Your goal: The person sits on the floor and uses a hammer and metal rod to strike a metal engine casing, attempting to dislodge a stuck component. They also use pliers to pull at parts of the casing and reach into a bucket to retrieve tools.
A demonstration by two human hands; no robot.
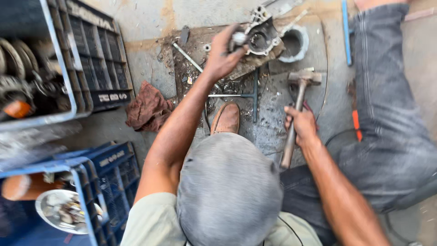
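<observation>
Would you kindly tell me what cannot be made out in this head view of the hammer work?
- Small part in the left hand: blurred and wrapped by the fingers, against the metal engine casing.
- Hammer handle middle: covered by the right hand.
- Crate contents: motion-blurred.
- Person's lap and left leg: hidden behind the head.
- Blue crate bottom: cut off by the frame edge.

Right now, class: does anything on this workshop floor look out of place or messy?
Yes. A brown rag lies crumpled on the floor beside the crates, and grit and debris litter the dark mat under the engine casing. A T-wrench lies loose there too.
</observation>
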